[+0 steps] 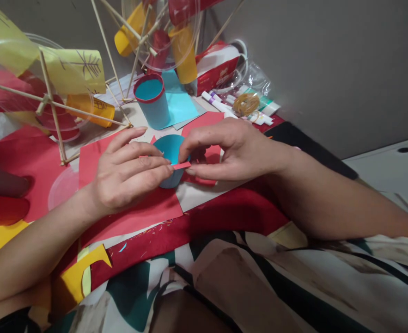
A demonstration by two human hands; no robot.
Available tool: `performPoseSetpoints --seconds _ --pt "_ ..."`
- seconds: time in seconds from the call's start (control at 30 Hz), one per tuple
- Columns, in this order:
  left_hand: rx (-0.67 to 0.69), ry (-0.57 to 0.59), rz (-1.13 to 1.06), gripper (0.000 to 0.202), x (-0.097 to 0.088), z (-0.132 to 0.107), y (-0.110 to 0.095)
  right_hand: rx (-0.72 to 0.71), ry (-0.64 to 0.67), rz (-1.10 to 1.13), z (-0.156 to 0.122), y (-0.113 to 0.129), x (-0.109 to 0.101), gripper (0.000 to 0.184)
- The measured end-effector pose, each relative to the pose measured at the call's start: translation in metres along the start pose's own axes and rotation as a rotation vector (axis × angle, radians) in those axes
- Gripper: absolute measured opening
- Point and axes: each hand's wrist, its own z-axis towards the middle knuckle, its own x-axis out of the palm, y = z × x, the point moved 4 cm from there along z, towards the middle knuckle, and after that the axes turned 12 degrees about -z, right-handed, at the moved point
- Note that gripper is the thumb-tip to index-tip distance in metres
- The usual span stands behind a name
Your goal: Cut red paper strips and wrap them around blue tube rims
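Observation:
A blue paper cup (171, 147) stands in front of me, its open top facing me. A narrow red paper strip (182, 165) lies across the near side of its rim. My left hand (129, 171) is closed at the cup's left side, fingertips pressing the rim and the strip's left end; its thumb is mostly hidden. Between thumb and index finger, my right hand (224, 148) pinches the strip's right end. Just behind stands a second blue cup (155, 107) with a red band round its rim. Red paper sheets (155, 208) lie underneath.
Two stick frames (53, 108) with clear discs and coloured paper cups rise at left and back. Markers (217, 102), rubber bands (246, 104) and a red-white packet (217, 69) lie at back right. Yellow paper scraps (82, 273) sit near my lap.

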Motion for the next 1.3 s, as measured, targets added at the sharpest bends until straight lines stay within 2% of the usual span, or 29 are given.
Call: performPoseSetpoints --seconds 0.1,0.2,0.4,0.47,0.6,0.8,1.0,1.13,1.3 --pt "-0.094 0.063 -0.03 0.011 0.001 0.0 0.003 -0.048 -0.015 0.003 -0.001 0.002 0.0 0.006" --pt "-0.159 0.108 -0.073 0.011 0.003 0.0 0.006 -0.068 -0.029 -0.024 0.0 0.001 0.001 0.015" --pt "-0.062 0.022 -0.087 0.014 0.003 -0.001 0.0 -0.059 -0.022 -0.047 0.0 -0.001 0.005 0.016" --pt "-0.111 0.017 -0.133 0.015 0.002 -0.001 0.0 -0.049 -0.018 -0.061 0.0 0.0 0.005 0.016" --pt "-0.239 0.081 -0.187 0.018 -0.002 -0.002 0.006 -0.041 -0.013 -0.098 -0.001 0.002 0.003 0.016" --pt "-0.201 0.052 -0.169 0.019 -0.006 -0.006 0.008 -0.06 -0.021 -0.148 -0.001 0.006 0.002 0.017" --pt "0.003 0.118 -0.071 0.008 -0.017 -0.003 -0.001 -0.071 0.003 -0.223 -0.003 0.009 0.002 0.017" --pt "-0.058 0.137 -0.11 0.009 -0.018 -0.002 0.003 -0.093 0.011 -0.252 -0.003 0.01 0.002 0.02" --pt "-0.152 0.095 -0.16 0.01 -0.013 0.001 0.007 -0.102 0.006 -0.276 -0.003 0.009 0.002 0.023"
